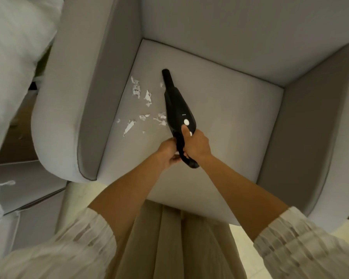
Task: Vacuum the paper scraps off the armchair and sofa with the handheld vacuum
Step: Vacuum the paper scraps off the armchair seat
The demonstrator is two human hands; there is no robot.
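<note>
A black handheld vacuum (177,109) hangs over the grey armchair seat (220,109), its narrow nozzle pointing toward the back corner. My right hand (195,144) grips its handle, thumb lying just below the white button. My left hand (167,153) holds the handle's rear end from the left side. Several white paper scraps (143,103) lie scattered on the seat cushion, left of the vacuum body and close to the left armrest. The nozzle tip sits beyond the scraps, not on them.
The armchair's left armrest (69,97), right armrest (314,137) and backrest (250,33) wall in the seat. White cushions (12,47) and part of a sofa (28,198) lie to the left. Pale floor tiles (242,248) show below.
</note>
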